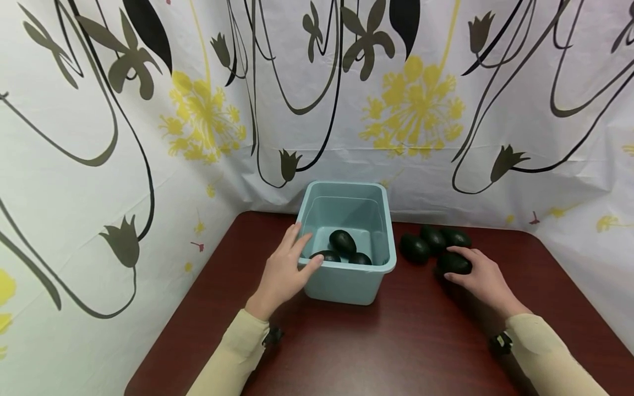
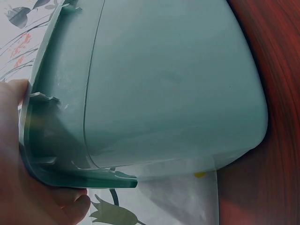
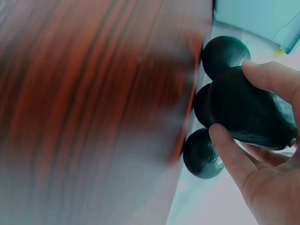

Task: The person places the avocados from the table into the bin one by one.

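Nearest: bare front of a dark red, wood-grained table [image 1: 386, 341], glossy. At right: dark avocado [image 1: 454, 264], pinched between thumb and fingers of the right hand [image 1: 487, 280], stem end toward the palm. At left: left hand [image 1: 282, 272], spread over the near-left corner of a pale blue bin [image 1: 342, 286], thumb on front rim, fingers on side rim. Inside the bin: three loose avocados [image 1: 343, 242]. Just beyond the held avocado, to the right of the bin: three more avocados [image 1: 415, 248], clustered on the table. Farthest: white cloth [image 1: 277, 132] with a yellow-and-dark floral print, hung behind and beside the table.
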### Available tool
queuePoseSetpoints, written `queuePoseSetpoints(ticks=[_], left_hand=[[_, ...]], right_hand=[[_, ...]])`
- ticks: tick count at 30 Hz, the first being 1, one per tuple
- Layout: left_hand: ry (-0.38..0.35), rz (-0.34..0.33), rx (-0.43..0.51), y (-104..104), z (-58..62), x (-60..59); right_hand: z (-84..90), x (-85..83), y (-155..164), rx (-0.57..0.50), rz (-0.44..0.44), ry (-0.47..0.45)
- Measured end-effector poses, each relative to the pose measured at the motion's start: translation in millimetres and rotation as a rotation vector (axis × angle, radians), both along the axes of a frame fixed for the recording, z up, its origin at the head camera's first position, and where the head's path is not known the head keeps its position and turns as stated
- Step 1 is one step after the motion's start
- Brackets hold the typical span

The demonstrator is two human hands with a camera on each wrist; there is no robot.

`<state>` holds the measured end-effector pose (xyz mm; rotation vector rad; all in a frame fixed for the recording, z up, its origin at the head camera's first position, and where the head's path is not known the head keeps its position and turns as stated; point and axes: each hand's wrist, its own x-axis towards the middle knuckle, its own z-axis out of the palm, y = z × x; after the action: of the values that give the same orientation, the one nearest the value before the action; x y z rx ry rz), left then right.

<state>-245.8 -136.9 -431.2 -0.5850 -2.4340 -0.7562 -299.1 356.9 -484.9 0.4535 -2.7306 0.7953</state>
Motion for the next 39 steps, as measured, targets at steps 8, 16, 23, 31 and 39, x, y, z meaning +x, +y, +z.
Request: queuePoseSetpoints(ticks=[8, 16, 23, 31, 39], left_hand=[[-0.027, 0.008, -0.003, 1, 1.4, 0.5], [-0.02, 0.003, 0.004, 1, 1.2, 0.6], [-0.008, 0.0, 0.004, 0, -0.3, 0.0], [-0.004, 0.006, 0.011, 1, -0.7, 0.7], [-0.02, 0.014, 0.008, 2, 0.1, 1.3]], right_hand=[[1.5, 2.1, -15, -0.027, 0.004, 0.041], [-0.6, 7.0, -23, -0.041, 0.006, 0.02], [0.7, 8.5, -27, -0.032, 0.008, 0.018], [10.2, 14.6, -33, -0.023, 0.027, 0.075], [16.1, 16.1, -36, -0.03, 0.014, 0.082]])
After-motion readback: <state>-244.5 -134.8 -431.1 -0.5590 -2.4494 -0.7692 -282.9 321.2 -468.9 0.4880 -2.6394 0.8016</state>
